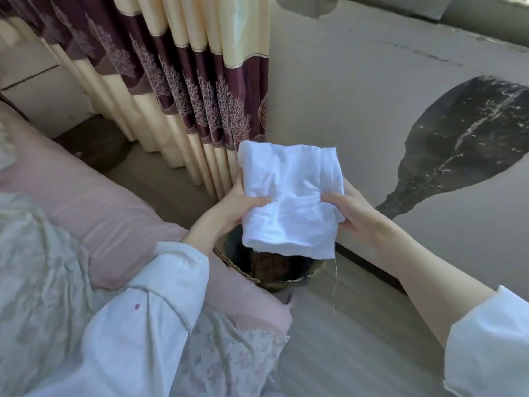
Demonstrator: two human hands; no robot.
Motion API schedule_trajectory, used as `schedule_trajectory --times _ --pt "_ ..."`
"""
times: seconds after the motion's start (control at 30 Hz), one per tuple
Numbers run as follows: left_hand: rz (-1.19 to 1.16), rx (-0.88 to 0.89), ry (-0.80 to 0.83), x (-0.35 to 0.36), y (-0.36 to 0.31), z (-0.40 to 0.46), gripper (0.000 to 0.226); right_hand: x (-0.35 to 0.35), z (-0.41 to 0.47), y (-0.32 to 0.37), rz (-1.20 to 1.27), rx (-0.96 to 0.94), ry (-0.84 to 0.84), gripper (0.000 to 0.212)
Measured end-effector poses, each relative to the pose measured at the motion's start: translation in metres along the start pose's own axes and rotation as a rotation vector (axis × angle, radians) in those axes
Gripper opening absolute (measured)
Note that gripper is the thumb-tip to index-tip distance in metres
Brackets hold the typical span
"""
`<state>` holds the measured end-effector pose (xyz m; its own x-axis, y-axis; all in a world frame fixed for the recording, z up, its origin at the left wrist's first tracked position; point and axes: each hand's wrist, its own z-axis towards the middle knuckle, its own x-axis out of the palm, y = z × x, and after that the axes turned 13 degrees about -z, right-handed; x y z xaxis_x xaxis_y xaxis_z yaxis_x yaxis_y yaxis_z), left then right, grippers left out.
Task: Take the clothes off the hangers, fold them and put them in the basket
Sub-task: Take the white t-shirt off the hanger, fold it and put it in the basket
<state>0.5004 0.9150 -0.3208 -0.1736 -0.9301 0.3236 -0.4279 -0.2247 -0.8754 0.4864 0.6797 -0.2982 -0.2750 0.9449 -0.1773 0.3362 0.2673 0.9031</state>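
Two hands hold one folded white garment above the basket. My left hand grips its left edge, thumb lying across the top of the cloth and pointing toward the middle, the other fingers tucked underneath where I cannot see them. My right hand grips the right edge the same way, thumb pressed onto the top, fingers curled below the fabric. The garment is a thick, creased rectangle, tilted so its far edge rises toward the curtain and its near edge hangs over the basket's opening. A loose thread dangles from its near right corner.

The basket is woven, dark inside, and sits on the pale floor directly under the cloth; only its near rim and part of the interior show, with something brown and checked inside it. It stands just beside the pink bedding on my left and near the foot of the purple-and-cream curtain. A patterned fabric lies across the bedding close to my left sleeve. My right sleeve is white too. The wall beyond carries a large dark patch.
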Motion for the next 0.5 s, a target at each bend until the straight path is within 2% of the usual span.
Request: schedule_trajectory --times 0.1,0.2,0.33,0.43,0.5 --pt "0.174 0.120 -0.014 -0.007 0.016 0.058 0.098 -0.009 0.059 -0.025 -0.177 -0.053 -0.096 0.046" --pt "0.199 0.115 -0.053 -0.027 0.066 0.115 0.099 -0.006 0.114 -0.075 -0.285 -0.085 -0.098 0.047" --pt "0.193 -0.077 -0.113 -0.069 0.178 0.178 0.125 0.005 0.181 -0.191 -0.363 -0.040 0.083 0.053" --pt "0.283 -0.270 -0.222 -0.097 0.265 0.220 0.126 0.018 0.236 -0.286 -0.408 0.031 0.192 0.059" --pt "0.282 -0.333 -0.247 -0.119 0.331 0.249 0.122 0.030 0.270 -0.351 -0.451 0.090 0.244 0.059"
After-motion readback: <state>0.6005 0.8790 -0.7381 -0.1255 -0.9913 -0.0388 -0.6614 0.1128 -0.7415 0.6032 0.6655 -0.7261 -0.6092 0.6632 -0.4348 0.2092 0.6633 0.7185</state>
